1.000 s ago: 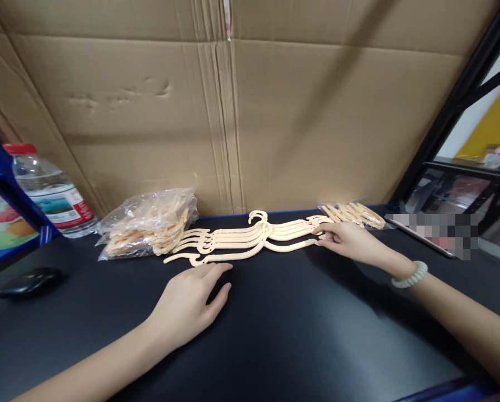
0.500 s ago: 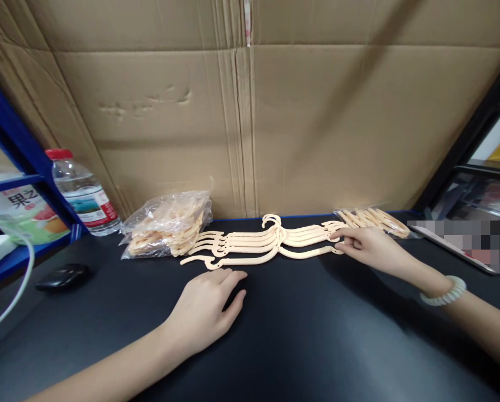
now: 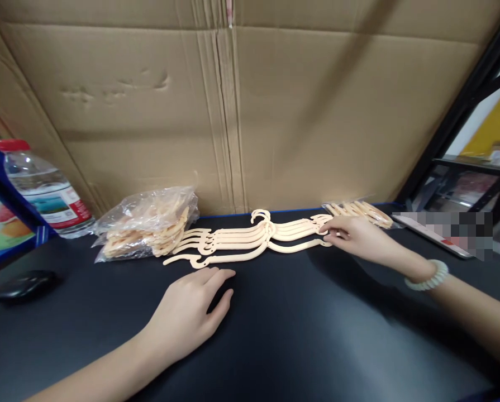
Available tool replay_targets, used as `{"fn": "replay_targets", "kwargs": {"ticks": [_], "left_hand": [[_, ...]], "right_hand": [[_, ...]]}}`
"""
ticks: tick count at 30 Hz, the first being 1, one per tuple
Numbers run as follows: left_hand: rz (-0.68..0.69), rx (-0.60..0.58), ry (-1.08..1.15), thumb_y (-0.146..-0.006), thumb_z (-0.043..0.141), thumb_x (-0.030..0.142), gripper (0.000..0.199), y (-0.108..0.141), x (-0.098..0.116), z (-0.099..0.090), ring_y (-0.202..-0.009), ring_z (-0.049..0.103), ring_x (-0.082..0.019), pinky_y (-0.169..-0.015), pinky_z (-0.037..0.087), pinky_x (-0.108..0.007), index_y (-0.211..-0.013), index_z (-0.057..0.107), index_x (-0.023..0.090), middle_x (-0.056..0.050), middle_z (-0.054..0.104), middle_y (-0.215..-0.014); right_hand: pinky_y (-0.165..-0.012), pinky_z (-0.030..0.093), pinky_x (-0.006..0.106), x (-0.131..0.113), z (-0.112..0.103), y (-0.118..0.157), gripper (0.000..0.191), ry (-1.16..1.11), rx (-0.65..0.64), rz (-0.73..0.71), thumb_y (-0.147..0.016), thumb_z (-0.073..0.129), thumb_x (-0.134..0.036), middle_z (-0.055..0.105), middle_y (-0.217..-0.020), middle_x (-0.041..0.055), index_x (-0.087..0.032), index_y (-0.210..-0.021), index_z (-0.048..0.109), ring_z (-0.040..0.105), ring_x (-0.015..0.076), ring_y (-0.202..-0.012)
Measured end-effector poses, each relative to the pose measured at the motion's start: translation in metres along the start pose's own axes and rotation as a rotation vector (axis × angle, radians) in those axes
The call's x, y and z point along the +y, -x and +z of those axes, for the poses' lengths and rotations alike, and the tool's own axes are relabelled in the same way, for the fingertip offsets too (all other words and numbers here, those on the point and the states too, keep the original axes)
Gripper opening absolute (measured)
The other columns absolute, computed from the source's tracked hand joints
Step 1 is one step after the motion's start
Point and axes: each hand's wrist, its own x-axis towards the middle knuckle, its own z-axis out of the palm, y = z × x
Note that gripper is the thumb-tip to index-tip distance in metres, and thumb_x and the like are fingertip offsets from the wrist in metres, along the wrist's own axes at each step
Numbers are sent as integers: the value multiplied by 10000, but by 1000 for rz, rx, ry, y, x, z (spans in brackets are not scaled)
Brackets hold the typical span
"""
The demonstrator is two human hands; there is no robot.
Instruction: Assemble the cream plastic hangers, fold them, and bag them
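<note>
Several beige plastic clothes hangers [image 3: 241, 239] lie flat on the dark table in a nested stack, their hooks [image 3: 260, 214] pointing to the back. The nearest hanger [image 3: 233, 258] sits slightly apart from the others at the front. My right hand [image 3: 350, 231] is at the right end of the stack, thumb and fingers closed at the tip of the front hanger; the exact contact is partly hidden. My left hand [image 3: 193, 304] rests on the table in front of the stack's left side, fingers loosely bent, thumb apart, holding nothing.
A clear plastic bag of hanger parts [image 3: 147, 226] lies at the left, a flatter bag of beige pieces [image 3: 361, 212] at the right rear. A water bottle [image 3: 48, 195] and black mouse [image 3: 23, 283] are farther left. Cardboard [image 3: 317, 111] walls the back; a flat device [image 3: 432, 234] lies at the right.
The head view has turned slightly to the right, so everything shifts left in the picture. Both hands and the hangers keep nearly the same places on the table.
</note>
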Motion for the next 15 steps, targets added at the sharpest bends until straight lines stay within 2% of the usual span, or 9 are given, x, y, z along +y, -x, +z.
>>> {"fn": "replay_targets", "kwargs": {"ticks": [2,5,11,15], "left_hand": [[3,7,3,-933,380,317,336,0,-1,1,-903,681,-239,-791,537,-372,-1147,608,193,-91,699,-1053],[16,20,12,-934,380,313,329,0,-4,3,-886,683,-233,-782,538,-362,-1150,602,200,-85,703,-1026],[79,68,53,-931,413,291,271,2,-6,3,-788,669,-202,-693,519,-306,-1114,601,225,-52,689,-898],[126,113,61,-917,433,255,244,4,-3,1,-718,647,-181,-640,488,-275,-1090,603,226,-26,651,-777]], "right_hand": [[-695,465,309,-4,9,1,230,12,46,-37,-891,516,-316,654,-921,75,-180,-994,671,609,199,-791],[-783,489,356,-10,23,4,242,36,76,-53,-917,497,-329,618,-997,95,-185,-1018,664,607,227,-889],[-801,505,363,-10,32,8,228,-48,42,-49,-944,455,-330,578,-1058,84,-220,-959,654,618,219,-897],[-776,488,340,-7,28,9,183,-103,36,-43,-931,466,-296,626,-968,63,-223,-874,624,615,212,-873]]}}
